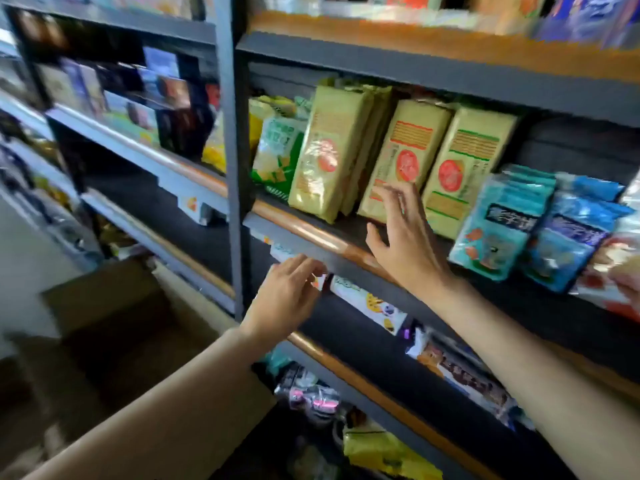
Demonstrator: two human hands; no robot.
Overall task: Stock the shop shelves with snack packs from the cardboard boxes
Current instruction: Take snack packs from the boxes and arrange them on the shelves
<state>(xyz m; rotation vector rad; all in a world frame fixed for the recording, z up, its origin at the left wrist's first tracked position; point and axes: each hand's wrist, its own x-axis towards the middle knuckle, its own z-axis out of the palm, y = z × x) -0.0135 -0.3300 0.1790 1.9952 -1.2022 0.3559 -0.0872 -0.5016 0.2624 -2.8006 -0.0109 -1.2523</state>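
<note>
Right now the person stands close to the dark metal shelf (311, 237), both arms stretched toward it. The right hand (403, 233) is spread wide, fingers straight, reaching in over the shelf edge; its fingertips look to be touching, or just short of, the lower front of a tan snack pack (401, 154), one of three like packs standing upright and tilted in a row. It grips nothing. The left hand (285, 292) is lower, fingers loosely extended against the front lip of the same shelf, right by a white price label (282, 251); it holds nothing either.

As for progress, I'd judge the job well under way but not finished. This shelf already carries the tan packs, a green-and-white pack (277, 154) to their left and blue packs (498, 223) to their right, yet a dark gap shows behind and above the blue ones. The shelf below holds flat packs (367, 303) lying along its front with room behind. A cardboard box (114, 323) sits on the floor to the left, open; it is too blurred to say whether anything is left inside. The move in hand seems to be straightening or pushing back a pack just placed.

Writing is hard to make out. The blue packs bear large white characters on a dark band, unreadable through the blur. The tan packs show a red round emblem and striped bands, no legible brand.
</note>
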